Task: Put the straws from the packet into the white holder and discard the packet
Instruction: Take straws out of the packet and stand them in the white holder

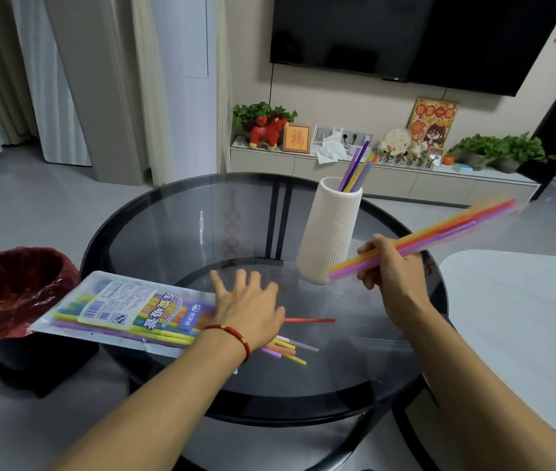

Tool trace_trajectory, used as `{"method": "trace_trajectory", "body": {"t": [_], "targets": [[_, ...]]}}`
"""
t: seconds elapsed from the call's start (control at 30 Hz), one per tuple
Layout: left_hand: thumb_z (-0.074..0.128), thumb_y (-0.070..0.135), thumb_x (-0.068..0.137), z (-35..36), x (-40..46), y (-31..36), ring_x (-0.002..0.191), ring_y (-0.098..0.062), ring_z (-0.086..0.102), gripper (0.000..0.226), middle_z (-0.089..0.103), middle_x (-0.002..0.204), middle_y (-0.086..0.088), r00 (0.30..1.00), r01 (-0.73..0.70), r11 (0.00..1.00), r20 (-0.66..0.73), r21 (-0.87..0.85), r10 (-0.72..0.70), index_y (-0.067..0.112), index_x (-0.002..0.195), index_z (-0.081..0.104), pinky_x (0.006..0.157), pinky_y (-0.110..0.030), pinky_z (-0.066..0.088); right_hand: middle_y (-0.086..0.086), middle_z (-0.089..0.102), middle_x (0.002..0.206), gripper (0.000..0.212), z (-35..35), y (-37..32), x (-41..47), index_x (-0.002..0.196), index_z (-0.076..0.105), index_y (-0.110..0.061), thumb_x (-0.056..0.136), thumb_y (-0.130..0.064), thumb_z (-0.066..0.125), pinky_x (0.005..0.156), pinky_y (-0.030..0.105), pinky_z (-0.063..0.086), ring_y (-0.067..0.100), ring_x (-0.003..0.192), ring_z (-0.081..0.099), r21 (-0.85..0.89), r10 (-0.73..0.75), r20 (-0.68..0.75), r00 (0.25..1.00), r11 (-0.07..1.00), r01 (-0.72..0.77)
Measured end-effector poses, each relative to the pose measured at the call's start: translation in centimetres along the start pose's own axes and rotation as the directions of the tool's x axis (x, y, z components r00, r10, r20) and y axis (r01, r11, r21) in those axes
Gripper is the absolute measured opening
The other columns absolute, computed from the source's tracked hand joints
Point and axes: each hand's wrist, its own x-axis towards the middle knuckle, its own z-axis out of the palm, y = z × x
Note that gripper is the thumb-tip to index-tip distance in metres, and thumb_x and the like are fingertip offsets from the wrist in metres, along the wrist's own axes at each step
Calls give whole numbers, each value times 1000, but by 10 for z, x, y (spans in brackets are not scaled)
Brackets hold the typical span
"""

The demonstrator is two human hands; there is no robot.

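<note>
Standing in white holder [329, 229]: straws [358, 168].

Living room, seen over a round dark glass tabletop [174, 232]. Behind the tabletop: a beige wall carrying a large black television [405, 35], with a low pale media cabinet [388, 181] beneath. On the cabinet: potted green plants [497, 147], a red toy animal [268, 130], a framed red character [297, 138], a cartoon poster [433, 122]. Left of the tabletop: pale curtains [55, 79], grey tiled floor [32, 198]. Right of the tabletop: a white table [524, 300]. Soft, even indoor light.
</note>
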Motion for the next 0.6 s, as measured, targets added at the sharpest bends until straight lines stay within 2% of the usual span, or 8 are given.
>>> {"method": "trace_trajectory", "body": {"t": [0.07, 0.13, 0.23, 0.3, 0.37, 0.43, 0.5, 0.6], "targets": [[24, 53, 96, 10, 2, -6, 144, -33, 20, 50, 32, 151, -7, 995, 105, 994, 1, -30, -105, 34, 139, 43, 108, -78, -2, 6, 67, 55, 26, 1, -14, 7, 79, 69, -5, 100, -17, 58, 43, 24, 51, 16, 45, 62, 127, -11, -38, 999, 992, 16], [17, 55, 95, 19, 4, -8, 149, -33, 10, 57, 19, 160, -6, 990, 141, 986, 32, -89, -139, 36, 146, 32, 107, -79, -6, 6, 68, 58, 24, 1, -32, 19, 83, 70, -4, 99, -17, 59, 45, 25, 53, 18, 47, 65, 214, -20, -107, 994, 976, 43], [16, 57, 94, 24, 12, -3, 149, -30, 10, 60, 23, 160, -7, 988, 154, 973, -3, -173, -157, 34, 145, 35, 108, -77, -6, 6, 70, 56, 21, 5, -60, 40, 82, 71, -4, 94, -18, 63, 48, 26, 56, 19, 47, 67, 283, -28, -218, 976, 955, 90], [19, 56, 94, 20, 22, 6, 148, -27, 11, 56, 28, 157, -6, 984, 149, 933, -48, -328, -174, 33, 141, 41, 111, -73, -5, 3, 70, 54, 20, 10, -74, 53, 79, 70, -6, 92, -20, 64, 47, 25, 56, 17, 45, 68, 279, -68, -265, 962, 950, 144], [24, 53, 94, 14, 30, 17, 146, -24, 15, 51, 35, 152, -5, 980, 131, 873, -72, -469, -186, 32, 134, 47, 114, -70, -1, 1, 72, 57, 20, 15, -83, 62, 77, 67, -12, 92, -23, 65, 46, 26, 57, 17, 48, 70, 225, -119, -279, 953, 957, 185], [29, 51, 95, 11, 34, 26, 143, -23, 19, 45, 41, 146, -4, 978, 108, 834, -92, -542, -186, 31, 128, 51, 115, -67, 2, 8, 74, 69, 20, 22, -89, 70, 81, 67, -10, 93, -25, 64, 46, 27, 58, 19, 53, 72, 144, -150, -259, 954, 971, 192], [32, 48, 97, 8, 35, 32, 142, -24, 21, 39, 44, 142, -5, 980, 84, 820, -101, -567, -171, 29, 125, 53, 116, -66, 4, 19, 75, 78, 24, 31, -95, 78, 86, 69, -2, 93, -23, 61, 46, 30, 58, 23, 54, 72, -38, -202, -210, 957, 979, 198], [35, 44, 98, 3, 35, 32, 139, -26, 23, 37, 46, 139, -7, 977, 72, 816, -124, -574, -173, 26, 125, 53, 116, -64, 12, 22, 76, 74, 23, 42, -104, 85, 72, 70, -8, 89, -19, 59, 57, 45, 65, 31, 58, 75, -381, -292, -95, 952, 894, 236]]}}
